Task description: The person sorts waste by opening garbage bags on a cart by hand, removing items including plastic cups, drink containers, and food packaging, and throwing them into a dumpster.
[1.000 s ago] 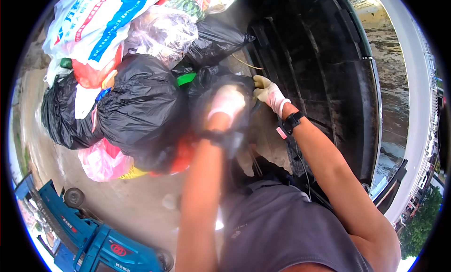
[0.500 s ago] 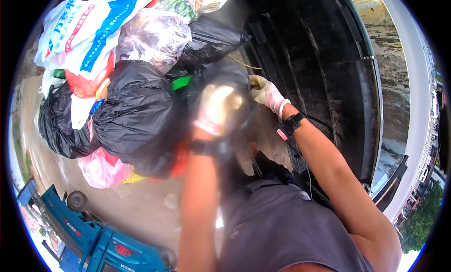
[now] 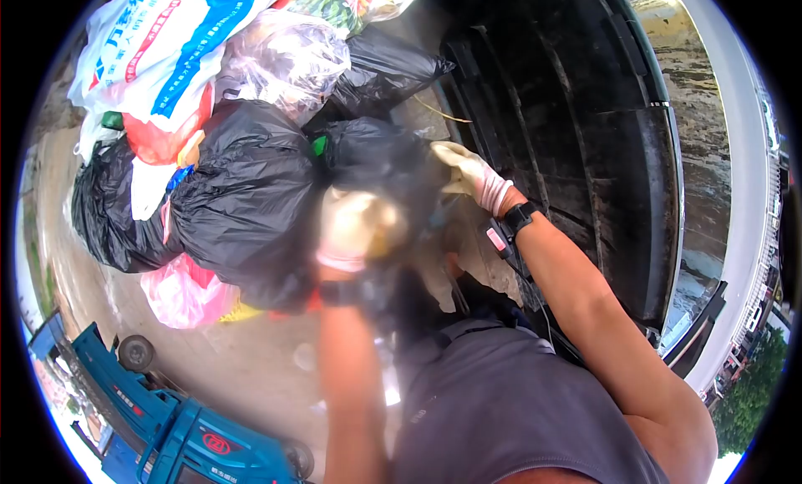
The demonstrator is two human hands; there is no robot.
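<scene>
Both of my hands wear pale work gloves with pink cuffs. My left hand point(image 3: 359, 225) is smeared by motion in front of a black garbage bag point(image 3: 372, 154), so its fingers do not show clearly. On the bag's right side, my right hand point(image 3: 469, 175) has its fingers curled together at the blurred black plastic and appears to grip its edge. Left of them bulges a larger black garbage bag point(image 3: 251, 192). A scrap of green point(image 3: 319, 145) peeks out between the two bags.
Above the black bags lie a printed white bag point(image 3: 167, 58) and a clear plastic bag point(image 3: 288, 62). A pink bag point(image 3: 188, 292) hangs below. To the right stands a large dark ribbed container point(image 3: 576, 150). A blue truck point(image 3: 192, 442) is at lower left.
My left hand has moved down and slightly left, while the right shifted a little left. The black bag between them has changed shape and covers more of the green thing.
</scene>
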